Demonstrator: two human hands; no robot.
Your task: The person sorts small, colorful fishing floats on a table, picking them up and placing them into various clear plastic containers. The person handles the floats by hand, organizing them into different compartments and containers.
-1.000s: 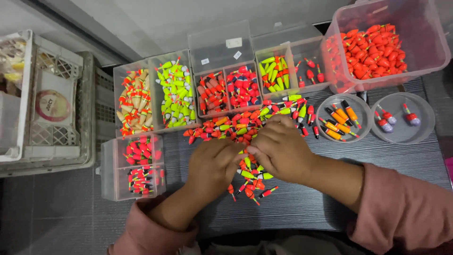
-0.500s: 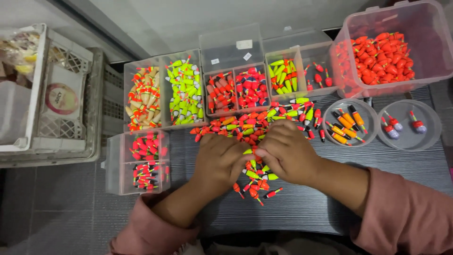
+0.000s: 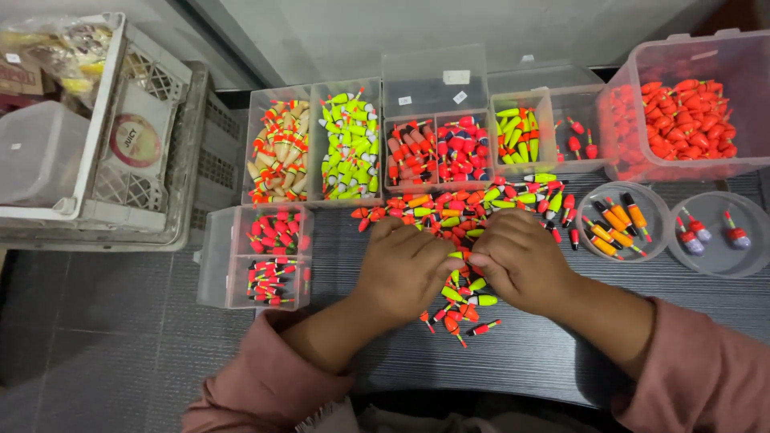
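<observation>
A heap of small red, orange and yellow-green fishing floats [image 3: 469, 210] lies on the dark table [image 3: 545, 361]. My left hand [image 3: 405, 269] and my right hand [image 3: 521, 261] rest palm down on that heap, fingertips meeting at its middle around a yellow-green float [image 3: 457, 256]. Whether either hand actually pinches a float is hidden by the fingers. More floats [image 3: 465, 309] lie loose below the hands.
Clear boxes of sorted floats [image 3: 349, 144] line the back; a large tub of red floats [image 3: 690, 104] stands far right. Two round dishes [image 3: 622, 216] [image 3: 718, 232] sit at right. A small two-part box [image 3: 269, 256] is at left, white crates [image 3: 96, 128] beyond it.
The view has shifted slightly. Both hands stay on the heap with fingertips drawn closer together at its middle.
</observation>
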